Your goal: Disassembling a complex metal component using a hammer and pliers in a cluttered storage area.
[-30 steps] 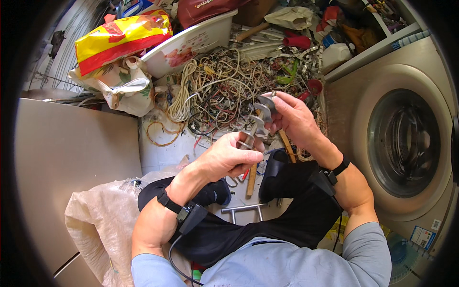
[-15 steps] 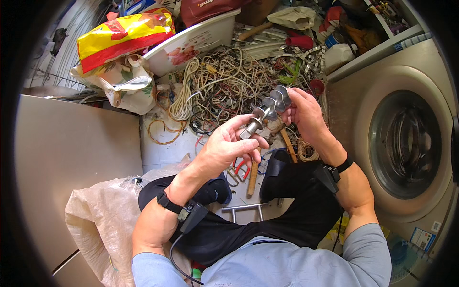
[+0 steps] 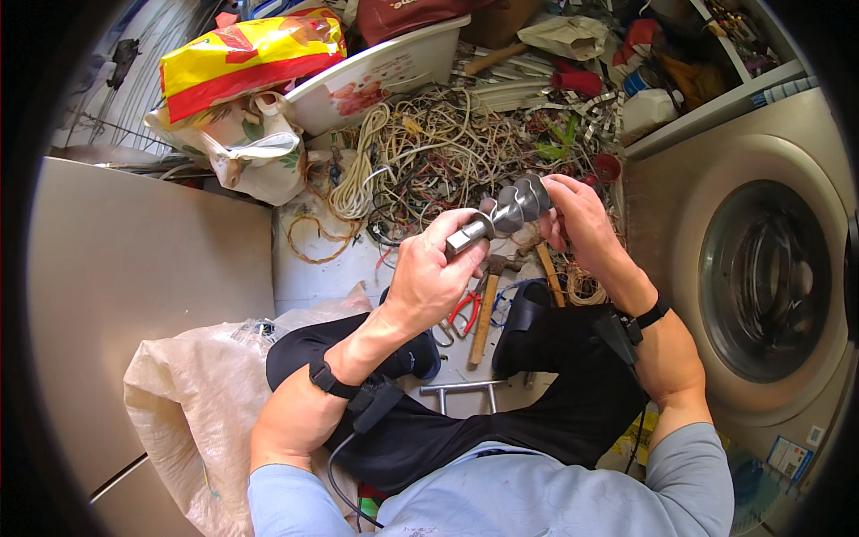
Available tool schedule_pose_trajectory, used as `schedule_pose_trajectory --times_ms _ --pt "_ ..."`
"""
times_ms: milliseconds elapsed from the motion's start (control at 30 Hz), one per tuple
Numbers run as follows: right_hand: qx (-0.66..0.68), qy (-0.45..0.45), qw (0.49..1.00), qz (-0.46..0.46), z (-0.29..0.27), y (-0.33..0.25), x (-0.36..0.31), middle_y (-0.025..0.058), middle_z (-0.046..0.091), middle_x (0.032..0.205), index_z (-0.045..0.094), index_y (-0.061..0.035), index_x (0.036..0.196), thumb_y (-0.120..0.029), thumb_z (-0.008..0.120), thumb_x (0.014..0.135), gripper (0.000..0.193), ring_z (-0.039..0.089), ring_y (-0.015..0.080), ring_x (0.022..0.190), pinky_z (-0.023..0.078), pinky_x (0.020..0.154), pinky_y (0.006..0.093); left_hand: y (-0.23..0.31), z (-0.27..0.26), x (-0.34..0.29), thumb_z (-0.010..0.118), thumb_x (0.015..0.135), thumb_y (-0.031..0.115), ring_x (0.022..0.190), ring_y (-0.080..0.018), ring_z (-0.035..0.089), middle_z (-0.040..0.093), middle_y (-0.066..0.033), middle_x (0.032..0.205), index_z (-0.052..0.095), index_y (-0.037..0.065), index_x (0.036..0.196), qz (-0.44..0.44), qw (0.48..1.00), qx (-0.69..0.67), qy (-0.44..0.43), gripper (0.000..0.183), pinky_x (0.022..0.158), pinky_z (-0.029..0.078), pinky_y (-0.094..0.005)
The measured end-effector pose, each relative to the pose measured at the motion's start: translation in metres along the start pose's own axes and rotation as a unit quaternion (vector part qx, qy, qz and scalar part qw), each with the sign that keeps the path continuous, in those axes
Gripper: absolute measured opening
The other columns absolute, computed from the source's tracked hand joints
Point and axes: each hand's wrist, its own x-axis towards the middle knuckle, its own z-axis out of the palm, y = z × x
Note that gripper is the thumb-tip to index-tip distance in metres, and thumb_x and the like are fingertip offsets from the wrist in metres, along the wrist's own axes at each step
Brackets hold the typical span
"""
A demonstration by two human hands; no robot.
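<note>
A grey metal auger [image 3: 521, 204], spiral-bladed with a squared shank, is held slantwise above the floor in front of me. My left hand [image 3: 437, 273] is closed round its shank, which points back toward me. At the broad far end, the fingertips and thumb of my right hand [image 3: 580, 219] pinch the rim of the spiral. Below the auger, a hammer [image 3: 484, 320] with a wooden handle lies between my feet. Red-handled pliers [image 3: 466, 311] are just left of it. Another wooden handle [image 3: 549, 273] shows under my right hand.
A tangled heap of wires [image 3: 447, 148] covers the floor ahead. A washing machine [image 3: 667, 210] stands on the right, a pale sack [image 3: 174, 394] and a beige panel [image 3: 161, 259] on the left. Behind the wires is a white tub [image 3: 412, 63] next to a yellow-red bag [image 3: 255, 63].
My left hand has turned and its loosely spread fingers have closed round the auger's shank. The auger has tilted flatter, and the right hand keeps hold of its far end. The whole view has shifted slightly.
</note>
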Motion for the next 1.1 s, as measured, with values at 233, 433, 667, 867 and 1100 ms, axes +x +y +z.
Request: schedule_pose_trajectory --times_ms 233,433,667,867,1100 --pt "-0.072 0.0 0.997 -0.008 0.002 -0.002 -0.004 0.0009 0.056 0.057 0.065 -0.0059 0.09 -0.035 0.053 0.107 0.036 0.046 0.0075 0.042 0.034 0.042 0.0228 0.004 0.0 -0.001 0.069 0.098 0.0 0.074 -0.0108 0.071 0.075 -0.0069 0.092 0.063 0.0 0.127 0.041 0.996 -0.015 0.077 0.03 0.067 0.058 -0.0265" --pt "-0.125 0.023 0.992 -0.013 0.01 -0.012 -0.01 0.0 0.054 0.054 0.062 -0.007 0.081 -0.043 0.051 0.108 0.046 0.045 0.0076 0.043 0.034 0.042 0.0252 0.009 -0.007 0.0 0.065 0.102 0.003 0.072 -0.0105 0.068 0.073 -0.0083 0.09 0.062 -0.002 0.125 0.038 0.993 -0.085 0.069 0.023 0.066 0.056 -0.025" --pt "-0.218 -0.011 0.975 -0.045 0.001 -0.003 -0.006 -0.0007 0.048 0.049 0.057 -0.009 0.066 -0.058 0.043 0.109 0.067 0.041 0.0097 0.041 0.032 0.042 0.0279 0.017 -0.009 0.001 0.065 0.103 0.005 0.073 -0.0092 0.065 0.072 -0.0072 0.089 0.062 -0.001 0.128 0.032 0.994 -0.086 0.052 0.027 0.067 0.055 -0.0236" --pt "-0.235 -0.043 0.971 -0.008 -0.006 0.003 -0.001 -0.0005 0.048 0.049 0.054 -0.0099 0.064 -0.059 0.035 0.111 0.071 0.041 0.01 0.041 0.032 0.043 0.0293 0.007 -0.014 0.006 0.069 0.104 0.02 0.068 -0.0062 0.062 0.071 -0.0019 0.084 0.068 0.002 0.124 0.046 0.991 -0.102 0.079 0.026 0.061 0.051 -0.0213" --pt "-0.148 -0.076 0.986 -0.021 -0.011 -0.002 -0.007 0.0025 0.057 0.056 0.057 -0.0084 0.074 -0.052 0.039 0.113 0.061 0.048 0.0099 0.047 0.038 0.047 0.0269 -0.01 -0.029 0.015 0.061 0.108 0.035 0.064 -0.0098 0.064 0.072 -0.0034 0.082 0.068 0.005 0.11 -0.015 0.967 -0.231 0.105 0.031 0.056 0.051 -0.0232"
